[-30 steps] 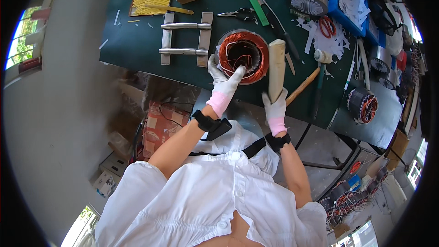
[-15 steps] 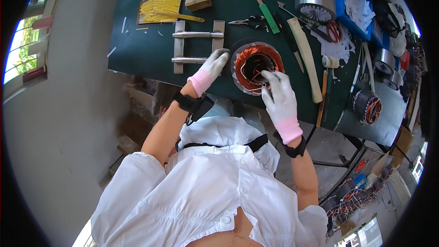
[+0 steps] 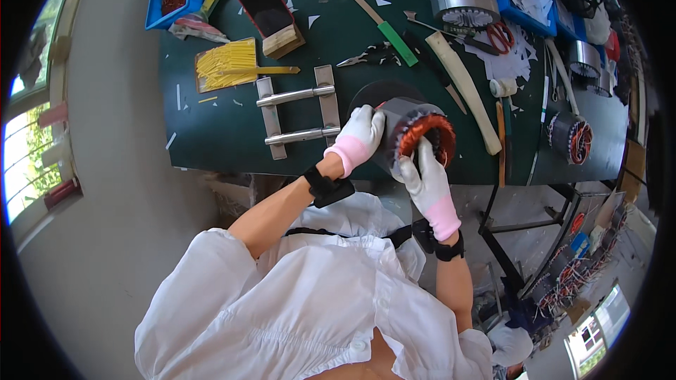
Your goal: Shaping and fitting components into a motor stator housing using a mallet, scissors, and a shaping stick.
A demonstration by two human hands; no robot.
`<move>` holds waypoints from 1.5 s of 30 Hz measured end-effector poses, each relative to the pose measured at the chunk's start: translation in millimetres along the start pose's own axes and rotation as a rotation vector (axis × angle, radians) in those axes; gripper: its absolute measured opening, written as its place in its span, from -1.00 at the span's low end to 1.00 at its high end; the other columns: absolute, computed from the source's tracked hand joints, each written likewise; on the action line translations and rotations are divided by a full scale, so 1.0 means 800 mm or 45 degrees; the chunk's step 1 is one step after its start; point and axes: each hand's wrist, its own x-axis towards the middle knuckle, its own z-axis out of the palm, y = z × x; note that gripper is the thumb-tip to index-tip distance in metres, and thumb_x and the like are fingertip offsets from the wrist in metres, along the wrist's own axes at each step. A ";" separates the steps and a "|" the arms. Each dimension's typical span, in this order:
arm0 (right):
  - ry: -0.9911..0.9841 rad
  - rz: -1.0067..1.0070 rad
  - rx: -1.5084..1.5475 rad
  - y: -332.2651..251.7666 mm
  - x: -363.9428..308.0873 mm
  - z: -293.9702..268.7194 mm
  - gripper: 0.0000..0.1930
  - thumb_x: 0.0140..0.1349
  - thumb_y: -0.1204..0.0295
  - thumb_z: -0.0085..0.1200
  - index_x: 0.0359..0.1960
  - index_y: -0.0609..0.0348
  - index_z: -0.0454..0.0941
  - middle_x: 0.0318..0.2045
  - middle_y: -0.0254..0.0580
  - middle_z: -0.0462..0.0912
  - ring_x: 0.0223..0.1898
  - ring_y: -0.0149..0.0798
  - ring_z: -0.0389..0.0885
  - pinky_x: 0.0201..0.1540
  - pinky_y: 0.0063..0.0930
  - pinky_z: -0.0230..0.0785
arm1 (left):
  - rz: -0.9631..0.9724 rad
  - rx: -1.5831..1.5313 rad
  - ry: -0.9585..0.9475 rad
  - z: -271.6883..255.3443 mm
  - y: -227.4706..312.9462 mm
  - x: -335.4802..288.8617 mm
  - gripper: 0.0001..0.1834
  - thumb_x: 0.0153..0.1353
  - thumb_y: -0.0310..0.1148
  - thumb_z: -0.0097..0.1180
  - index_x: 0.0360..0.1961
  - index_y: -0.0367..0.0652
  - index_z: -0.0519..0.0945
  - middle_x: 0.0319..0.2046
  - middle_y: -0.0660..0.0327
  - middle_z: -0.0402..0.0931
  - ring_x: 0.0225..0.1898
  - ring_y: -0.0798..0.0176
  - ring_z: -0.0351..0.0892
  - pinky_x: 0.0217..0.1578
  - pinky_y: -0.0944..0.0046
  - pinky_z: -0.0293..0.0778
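At the near edge of the green bench [image 3: 211,141] I have the motor stator [image 3: 415,137] tipped on its side, copper windings facing me; my left hand [image 3: 359,137] wraps its grey shell, grip pressed on it to steady it, while my right hand [image 3: 422,176] curls over the rim, fingers closed on the winding edge; the wooden stick [image 3: 465,91] lies just beside, within reach.
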 end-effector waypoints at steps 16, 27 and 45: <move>0.803 0.462 1.231 0.189 -0.029 -0.066 -0.55 0.35 0.15 -0.16 0.11 0.22 0.40 -0.03 -0.23 0.50 -0.07 -0.38 0.49 0.00 -0.45 0.35 | 0.703 1.538 -0.437 0.035 -0.018 -0.002 -0.25 -0.14 0.03 0.23 0.16 0.16 0.37 0.31 0.00 -0.01 0.33 -0.16 -0.06 0.11 -0.41 0.02; 0.464 0.269 0.686 0.122 -0.003 -0.068 -0.62 0.30 0.15 -0.08 -0.20 0.30 0.34 -0.45 -0.04 0.52 -0.38 -0.14 0.50 -0.25 -0.33 0.32 | -0.095 -0.604 -0.016 0.079 0.077 -0.009 -0.68 0.30 -0.21 -0.10 -0.18 -0.28 0.49 -0.43 0.22 0.50 -0.43 0.34 0.41 -0.35 0.31 0.36; 0.446 -0.467 -1.531 0.188 0.374 -0.243 -0.76 0.27 0.35 -0.13 -0.06 0.04 0.45 -0.31 -0.11 0.60 -0.32 -0.20 0.62 -0.33 -0.33 0.47 | 0.020 -0.353 0.451 0.124 0.097 0.001 -0.79 0.24 -0.35 0.02 -0.37 -0.33 0.51 -0.69 0.35 0.32 -0.59 0.57 0.16 -0.61 0.43 0.20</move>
